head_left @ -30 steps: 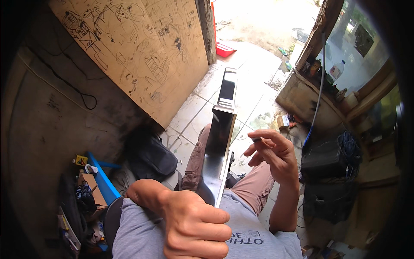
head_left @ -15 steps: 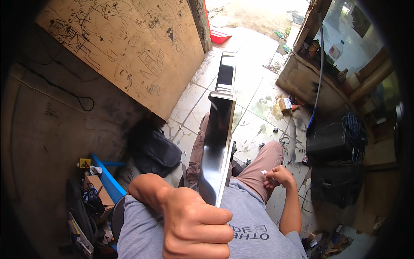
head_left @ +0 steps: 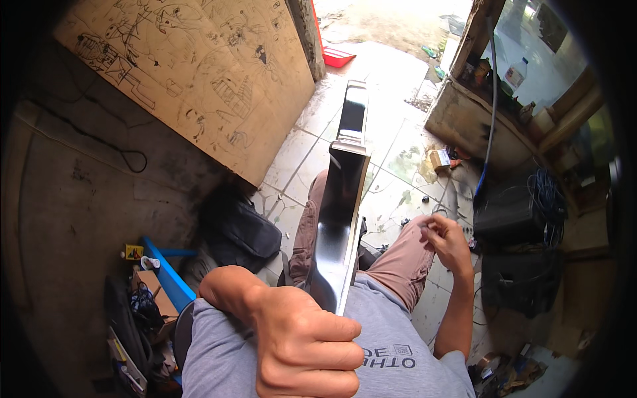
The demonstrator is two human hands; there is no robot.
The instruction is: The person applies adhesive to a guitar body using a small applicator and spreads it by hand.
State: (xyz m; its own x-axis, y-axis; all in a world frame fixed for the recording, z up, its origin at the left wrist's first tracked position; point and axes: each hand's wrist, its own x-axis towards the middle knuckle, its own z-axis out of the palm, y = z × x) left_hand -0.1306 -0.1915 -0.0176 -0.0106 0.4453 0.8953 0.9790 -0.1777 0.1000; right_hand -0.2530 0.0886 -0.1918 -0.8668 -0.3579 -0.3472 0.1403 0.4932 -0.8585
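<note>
My left hand (head_left: 305,345) is closed in a fist around the lower end of a long glossy metal piece (head_left: 335,212). The piece stands up in front of my chest, has a stepped shape with a ledge near its upper part, and mirrors dark and bright patches. Its gripped end is hidden by my fingers. Out to the right, above my right knee, my right hand (head_left: 451,244) is raised and apart from the metal. Its thumb and fingers are pinched together; whatever small thing sits between them is too blurred to name.
A large board (head_left: 199,86) with pen drawings leans at the upper left. Beside my left leg lies a black bag (head_left: 239,229), near a blue frame (head_left: 166,275) and a cardboard box (head_left: 151,292). Black cases (head_left: 507,215) with coiled cable stand right. A red dustpan (head_left: 337,58) lies ahead.
My right hand has moved up and slightly right; the small white bit seen at its fingertips no longer shows clearly. My left hand and the metal piece have shifted slightly right.
</note>
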